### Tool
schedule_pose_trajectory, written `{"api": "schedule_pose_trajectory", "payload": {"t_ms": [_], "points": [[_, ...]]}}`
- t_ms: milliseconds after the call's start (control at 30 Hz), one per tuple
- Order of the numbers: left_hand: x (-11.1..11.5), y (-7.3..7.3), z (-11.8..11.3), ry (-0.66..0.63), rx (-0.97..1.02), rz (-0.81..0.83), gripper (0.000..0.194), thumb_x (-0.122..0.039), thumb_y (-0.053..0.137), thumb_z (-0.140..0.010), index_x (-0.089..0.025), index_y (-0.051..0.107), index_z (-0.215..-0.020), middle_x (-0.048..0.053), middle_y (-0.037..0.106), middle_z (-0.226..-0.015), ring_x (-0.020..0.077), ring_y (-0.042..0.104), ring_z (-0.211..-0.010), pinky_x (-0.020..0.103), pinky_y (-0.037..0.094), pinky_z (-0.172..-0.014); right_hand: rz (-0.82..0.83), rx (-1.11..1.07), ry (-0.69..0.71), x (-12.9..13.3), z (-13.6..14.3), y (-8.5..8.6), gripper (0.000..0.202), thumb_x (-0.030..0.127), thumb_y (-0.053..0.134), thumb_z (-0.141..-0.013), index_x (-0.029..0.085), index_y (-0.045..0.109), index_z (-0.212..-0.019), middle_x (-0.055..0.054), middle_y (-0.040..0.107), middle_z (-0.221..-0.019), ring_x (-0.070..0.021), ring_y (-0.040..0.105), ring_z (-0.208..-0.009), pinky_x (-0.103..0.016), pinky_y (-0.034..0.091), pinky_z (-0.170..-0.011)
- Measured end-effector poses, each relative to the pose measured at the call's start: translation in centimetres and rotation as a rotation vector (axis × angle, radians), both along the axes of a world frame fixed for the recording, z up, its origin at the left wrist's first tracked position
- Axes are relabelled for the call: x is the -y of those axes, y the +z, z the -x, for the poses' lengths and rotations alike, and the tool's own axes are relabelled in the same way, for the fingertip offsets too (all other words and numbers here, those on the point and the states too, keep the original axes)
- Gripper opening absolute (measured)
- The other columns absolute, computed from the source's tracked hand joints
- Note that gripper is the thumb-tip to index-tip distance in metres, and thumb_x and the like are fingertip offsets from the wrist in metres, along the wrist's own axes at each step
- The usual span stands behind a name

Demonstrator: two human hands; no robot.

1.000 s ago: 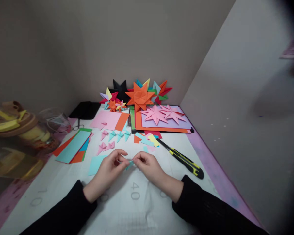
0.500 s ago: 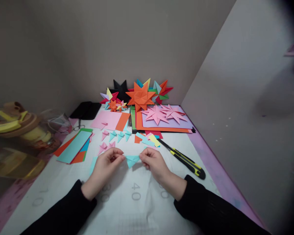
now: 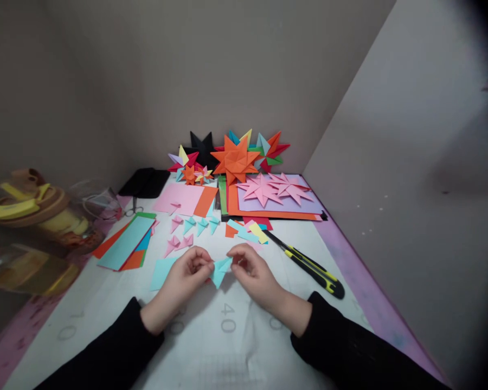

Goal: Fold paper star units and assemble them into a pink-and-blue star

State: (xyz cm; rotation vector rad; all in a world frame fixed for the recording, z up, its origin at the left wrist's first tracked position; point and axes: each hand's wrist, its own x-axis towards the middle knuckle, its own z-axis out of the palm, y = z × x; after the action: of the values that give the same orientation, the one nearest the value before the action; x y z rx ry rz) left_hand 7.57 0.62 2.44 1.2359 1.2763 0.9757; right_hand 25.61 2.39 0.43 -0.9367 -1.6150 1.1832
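I am observing the left hand (image 3: pixel 189 271) and right hand (image 3: pixel 252 273) pinching opposite corners of a turquoise folded-paper piece (image 3: pixel 219 272); edges should be meeting squarely, creases receiving light, even pressure.

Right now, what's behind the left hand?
A light-blue sheet sticks out from behind the left hand, with two pink folded papers farther back. The hand covers part of the sheet, so I can't see where it ends.

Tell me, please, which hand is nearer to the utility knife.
Right. The right hand is just left of the utility knife, not touching it; the left hand is farther left, past the folded turquoise piece.
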Motion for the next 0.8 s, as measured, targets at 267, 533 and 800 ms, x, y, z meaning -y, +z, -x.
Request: {"api": "schedule_pose_trajectory", "payload": {"t_ms": [267, 533, 800], "points": [[0.30, -0.03, -0.01, 0.027, 0.058, 0.090, 0.016, -0.030, 0.063, -0.072, -0.017, 0.063, -0.082, -0.001, 0.062, -0.068, 0.0128, 0.058, -0.062, 0.026, 0.047, -0.062, -0.114, 0.092, 0.017, 0.22, 0.15, -0.40, 0.027, 0.001, 0.049, -0.070, 0.021, 0.064, -0.081, -0.001, 0.053, -0.080, -0.0126, 0.053, -0.072, -0.023, 0.042, -0.062], [0.43, 0.06, 0.10, 0.024, 0.015, 0.146, 0.021, -0.029, 0.062, -0.072, -0.018, 0.071, -0.088, 0.001, 0.068, -0.068, 0.0140, 0.060, -0.065, 0.027, 0.047, -0.067, -0.026, 0.030, -0.036, -0.11, 0.11, -0.60, 0.023, 0.003, 0.053, -0.067, 0.021, 0.065, -0.076, -0.001, 0.059, -0.078, -0.0122, 0.055, -0.068, -0.023, 0.043, -0.058], [0.54, 0.19, 0.53, -0.054, -0.066, 0.059, 0.026, -0.026, 0.058, -0.075, -0.019, 0.070, -0.097, 0.003, 0.072, -0.079, 0.0161, 0.064, -0.072, 0.028, 0.050, -0.071, -0.009, -0.026, -0.059, -0.16, 0.01, -0.72, 0.020, 0.004, 0.055, -0.066, 0.021, 0.064, -0.072, -0.001, 0.059, -0.078, -0.0138, 0.058, -0.073, -0.023, 0.045, -0.060]]}}
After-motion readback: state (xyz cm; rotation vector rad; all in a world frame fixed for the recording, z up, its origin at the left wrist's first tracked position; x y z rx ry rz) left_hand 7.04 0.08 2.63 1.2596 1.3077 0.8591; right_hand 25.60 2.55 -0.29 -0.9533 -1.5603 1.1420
